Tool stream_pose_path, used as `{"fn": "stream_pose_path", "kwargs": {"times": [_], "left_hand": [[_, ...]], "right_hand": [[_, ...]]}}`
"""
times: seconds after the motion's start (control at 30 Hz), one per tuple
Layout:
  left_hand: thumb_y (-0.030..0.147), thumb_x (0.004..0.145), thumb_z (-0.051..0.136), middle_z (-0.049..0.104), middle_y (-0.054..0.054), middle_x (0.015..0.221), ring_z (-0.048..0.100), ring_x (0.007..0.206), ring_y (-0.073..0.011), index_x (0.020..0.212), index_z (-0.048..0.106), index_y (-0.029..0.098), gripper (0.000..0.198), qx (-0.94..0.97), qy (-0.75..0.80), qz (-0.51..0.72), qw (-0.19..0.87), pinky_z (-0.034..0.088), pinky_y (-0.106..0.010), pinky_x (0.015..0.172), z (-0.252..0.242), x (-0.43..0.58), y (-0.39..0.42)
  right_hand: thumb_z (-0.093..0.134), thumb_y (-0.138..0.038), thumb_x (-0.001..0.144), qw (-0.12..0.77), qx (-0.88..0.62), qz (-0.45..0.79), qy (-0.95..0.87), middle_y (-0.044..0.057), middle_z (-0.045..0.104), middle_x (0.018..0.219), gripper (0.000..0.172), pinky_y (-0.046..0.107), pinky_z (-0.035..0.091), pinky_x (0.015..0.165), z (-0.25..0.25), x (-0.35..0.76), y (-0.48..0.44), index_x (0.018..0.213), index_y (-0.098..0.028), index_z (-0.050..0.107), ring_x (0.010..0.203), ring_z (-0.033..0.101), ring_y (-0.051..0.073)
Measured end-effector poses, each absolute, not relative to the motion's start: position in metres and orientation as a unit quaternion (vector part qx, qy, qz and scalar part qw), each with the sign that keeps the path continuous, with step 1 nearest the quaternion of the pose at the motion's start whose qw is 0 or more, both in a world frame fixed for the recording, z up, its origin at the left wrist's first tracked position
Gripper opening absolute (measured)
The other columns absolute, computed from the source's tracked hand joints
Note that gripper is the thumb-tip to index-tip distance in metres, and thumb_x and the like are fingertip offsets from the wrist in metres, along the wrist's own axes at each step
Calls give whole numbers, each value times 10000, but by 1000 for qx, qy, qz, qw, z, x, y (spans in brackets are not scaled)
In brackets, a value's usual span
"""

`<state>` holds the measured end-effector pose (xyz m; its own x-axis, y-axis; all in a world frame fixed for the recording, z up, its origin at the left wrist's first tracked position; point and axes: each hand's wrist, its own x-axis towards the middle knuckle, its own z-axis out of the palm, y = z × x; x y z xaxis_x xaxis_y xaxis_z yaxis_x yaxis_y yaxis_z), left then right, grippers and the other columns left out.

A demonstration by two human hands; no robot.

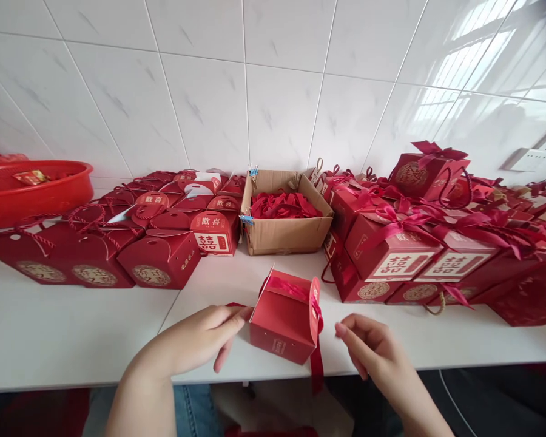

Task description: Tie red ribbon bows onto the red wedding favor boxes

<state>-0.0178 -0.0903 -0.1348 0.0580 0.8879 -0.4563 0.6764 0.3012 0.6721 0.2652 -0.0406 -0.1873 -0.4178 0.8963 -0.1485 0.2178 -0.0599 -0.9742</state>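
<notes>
A red gift box (284, 315) stands slightly turned on the white table near its front edge. Red ribbon (317, 364) lies across its top and hangs down its right side past the table edge. My left hand (213, 331) is at the box's left side, its fingertips by the box edge, where a bit of red ribbon shows; what it grips, if anything, is hidden. To the right of the box, apart from it, my right hand (368, 346) has its fingers curled with thumb and forefinger together, and nothing shows in them.
An open cardboard carton (286, 235) of red ribbons stands behind the box. Several red boxes (159, 258) with cord handles are at left, beside a red basin (36, 191). Stacked boxes with bows (391, 246) fill the right. A tiled wall rises behind.
</notes>
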Motion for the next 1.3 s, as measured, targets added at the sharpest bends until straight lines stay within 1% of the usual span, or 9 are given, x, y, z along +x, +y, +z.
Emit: {"fn": "stream_pose_path", "kwargs": {"times": [0.1, 0.17, 0.43, 0.77, 0.93, 1.07, 1.17, 1.23, 1.3], "left_hand": [[545, 879, 365, 631, 2, 512, 535, 575, -184, 699, 602, 205, 451, 565, 697, 103, 429, 415, -260, 656, -138, -19, -90], [551, 856, 406, 630, -14, 505, 532, 547, -188, 583, 557, 206, 465, 556, 714, 111, 411, 410, -267, 629, -141, -21, -92], [681, 836, 370, 519, -12, 472, 435, 464, -151, 455, 505, 197, 630, 558, 721, 196, 361, 315, -256, 521, -128, -20, -104], [552, 870, 425, 685, -22, 606, 533, 556, -171, 695, 540, 208, 403, 545, 679, 168, 463, 395, -241, 591, -128, -3, -99], [504, 894, 391, 661, 10, 578, 498, 468, -156, 979, 608, 222, 366, 558, 646, 181, 489, 414, -245, 562, -140, -6, -88], [566, 859, 454, 688, -15, 671, 553, 509, -162, 1019, 644, 230, 417, 514, 678, 274, 449, 461, -258, 570, -150, -13, -78], [580, 807, 564, 713, -84, 1010, 663, 802, -224, 1163, 636, 253, 488, 455, 680, 407, 405, 523, -292, 681, -153, -13, -70], [572, 805, 590, 634, -90, 1243, 637, 1020, -247, 1270, 577, 286, 547, 416, 637, 517, 391, 537, -308, 786, -151, -10, -64], [540, 812, 612, 603, -85, 1298, 598, 1115, -241, 1306, 546, 293, 556, 378, 566, 616, 396, 537, -305, 834, -147, -5, -59]], "right_hand": [[485, -688, 829, 178, -397, 666, -605, -85, 363, 389, 586, 185, 201, 379, -190, 265, -55, 893, -119, 611, 335, 267, 43], [480, -722, 809, 149, -397, 693, -583, -91, 387, 394, 660, 171, 204, 368, -194, 261, -65, 1040, -111, 578, 331, 286, 45], [466, -723, 816, 217, -432, 677, -555, -100, 391, 390, 751, 174, 220, 358, -202, 259, -73, 1224, -93, 494, 329, 272, 51], [463, -731, 810, 224, -416, 714, -516, -51, 521, 429, 946, 163, 255, 345, -207, 249, -76, 1453, -68, 256, 319, 343, 65], [474, -714, 821, 240, -395, 741, -487, -35, 572, 458, 941, 150, 243, 333, -208, 242, -73, 1485, -122, 166, 308, 356, 66], [548, -605, 850, 350, -385, 749, -410, -48, 552, 492, 738, 131, 213, 345, -207, 240, -72, 1400, -159, 339, 339, 325, 40], [597, -498, 852, 381, -334, 806, -307, -98, 424, 431, 536, 136, 141, 327, -210, 240, -71, 1263, -165, 504, 312, 183, 15], [646, -448, 814, 363, -272, 858, -241, -124, 327, 418, 475, 139, 114, 308, -215, 241, -70, 1203, -184, 578, 303, 88, 7], [678, -402, 787, 371, -222, 882, -187, -131, 269, 449, 435, 120, 96, 300, -221, 243, -71, 1165, -193, 627, 321, 27, -2]]}}
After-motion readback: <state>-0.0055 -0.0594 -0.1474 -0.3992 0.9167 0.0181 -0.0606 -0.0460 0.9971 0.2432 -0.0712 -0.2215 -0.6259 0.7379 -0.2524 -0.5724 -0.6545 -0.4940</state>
